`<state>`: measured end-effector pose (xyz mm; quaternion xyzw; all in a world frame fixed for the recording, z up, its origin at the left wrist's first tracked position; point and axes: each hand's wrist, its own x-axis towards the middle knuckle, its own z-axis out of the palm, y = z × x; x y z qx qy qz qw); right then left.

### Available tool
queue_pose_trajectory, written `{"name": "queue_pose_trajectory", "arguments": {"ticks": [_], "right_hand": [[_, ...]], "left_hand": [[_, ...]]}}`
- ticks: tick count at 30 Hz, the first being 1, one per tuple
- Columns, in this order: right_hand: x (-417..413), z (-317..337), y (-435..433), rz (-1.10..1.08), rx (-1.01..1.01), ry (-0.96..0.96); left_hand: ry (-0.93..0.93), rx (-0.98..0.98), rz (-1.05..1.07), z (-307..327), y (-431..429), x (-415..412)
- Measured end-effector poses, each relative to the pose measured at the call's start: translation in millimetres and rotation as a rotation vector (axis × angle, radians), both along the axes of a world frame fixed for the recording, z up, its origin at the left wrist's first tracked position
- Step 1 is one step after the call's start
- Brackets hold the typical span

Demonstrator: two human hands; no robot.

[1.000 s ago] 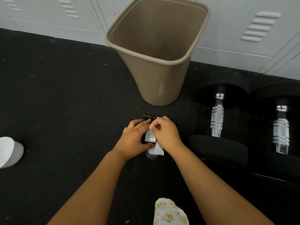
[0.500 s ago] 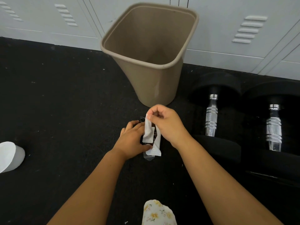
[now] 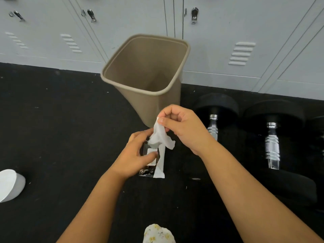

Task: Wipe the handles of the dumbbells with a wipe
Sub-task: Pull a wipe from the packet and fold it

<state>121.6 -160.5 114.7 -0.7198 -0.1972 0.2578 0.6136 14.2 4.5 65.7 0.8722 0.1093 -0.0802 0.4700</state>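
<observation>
My right hand (image 3: 182, 127) pinches the top corner of a white wipe (image 3: 160, 137), which hangs crumpled above a dark wipe packet (image 3: 149, 170) lying on the black floor. My left hand (image 3: 135, 155) presses down on that packet, thumb across its white flap. Two black dumbbells stand to the right: the nearer dumbbell (image 3: 214, 127) shows a chrome handle partly hidden behind my right wrist, and the farther dumbbell (image 3: 272, 146) shows its whole chrome handle.
A tan waste bin (image 3: 145, 102) stands just beyond my hands, in front of grey lockers (image 3: 228, 41). A white round object (image 3: 10, 185) lies at the left edge. A floral-patterned object (image 3: 158, 234) shows at the bottom, near my body.
My right hand has risen from the packet, drawing the white wipe up and out. My left hand stayed pressed on the packet. The view tilted up, showing more of the lockers.
</observation>
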Motion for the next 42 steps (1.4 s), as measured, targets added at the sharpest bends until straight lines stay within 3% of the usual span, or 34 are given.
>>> {"name": "queue_pose_trajectory", "arguments": {"ticks": [4,9,13,17,22,28,32,35,37,40,42], "right_hand": [[9,21,-22,-0.016,0.015,-0.035],[17,45,-59,-0.09,0.005,-0.113],[25,56,-98,-0.17,-0.026,-0.056],[42,68,-137,-0.051,-0.075,0.048],[65,79,-173,0.078,-0.13,0.161],[78,104,-222,0.062,-0.031,0.313],[82,110,-259,-0.04,0.233,0.371],[79,102,-275,-0.086,0.552,0.488],[74,91,-279,-0.122,0.636,0.515],[65,76,-282,-0.175,0.732,0.569],[59,68,-282,-0.259,0.79,0.622]], "left_hand": [[-0.179,-0.122,0.027,31,-28,15],[-0.3,-0.09,0.021,55,-68,46],[-0.294,-0.192,-0.015,71,-99,64],[-0.252,-0.311,0.009,96,-131,79],[-0.255,-0.305,0.012,126,-157,106],[-0.201,-0.245,-0.098,166,-183,133],[-0.106,-0.355,-0.095,168,-205,135],[-0.009,-0.604,-0.034,160,-221,132],[0.082,-0.784,-0.007,154,-228,130],[0.281,-0.928,-0.098,145,-232,126],[0.317,-1.018,-0.162,142,-234,124]]}}
